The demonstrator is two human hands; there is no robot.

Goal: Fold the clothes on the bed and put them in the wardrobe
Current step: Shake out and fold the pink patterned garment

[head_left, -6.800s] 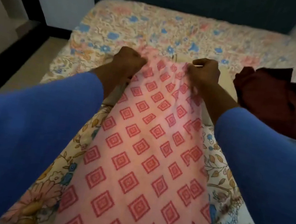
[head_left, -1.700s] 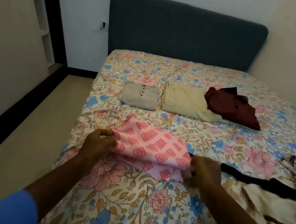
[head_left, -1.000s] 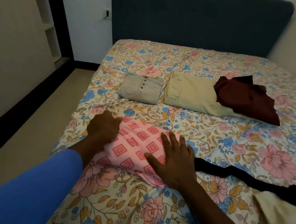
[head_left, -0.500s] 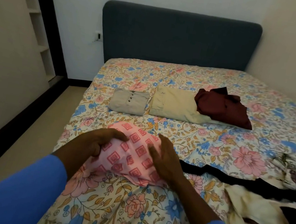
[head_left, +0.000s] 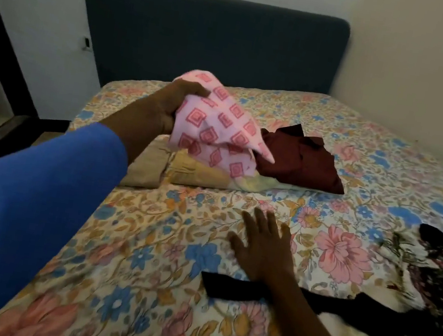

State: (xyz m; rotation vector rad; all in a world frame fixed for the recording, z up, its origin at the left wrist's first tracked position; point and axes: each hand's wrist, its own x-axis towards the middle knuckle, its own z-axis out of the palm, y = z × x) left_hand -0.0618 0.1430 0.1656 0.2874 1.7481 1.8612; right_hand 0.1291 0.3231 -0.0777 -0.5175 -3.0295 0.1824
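Scene: A person stood at a bed (head_left: 144, 242) covered by a floral sheet, with a dark blue headboard (head_left: 211, 44) behind it.
Left hand: The left hand (head_left: 166, 106) was raised over the bed, its fingers curled round one end of a pink diamond-print garment (head_left: 217, 129).
Pink garment: It was folded small and hung from that grip, with one corner drooping to the right.
Right hand: The right hand (head_left: 263, 247) lay flat on the bare sheet with its fingers spread, holding nothing.
Folded pile: Under the pink garment, a folded tan garment (head_left: 145, 167) and a folded cream garment (head_left: 199, 173) lay side by side. A maroon garment (head_left: 300, 157) lay partly on the cream one.
Unfolded clothes: A black strip of cloth (head_left: 233, 288) and black-and-white clothes (head_left: 430, 273) lay loose on the right.
Step in hand: This looked like setting the pink garment down with the folded ones.
How to do it well: Lower it flat rather than dropping it, support the drooping corner so the folds hold, then square its edges against the neighbours.
Unclear: Whether its lower edge already touched the cream garment could not be told.
Wardrobe: It was not in view.
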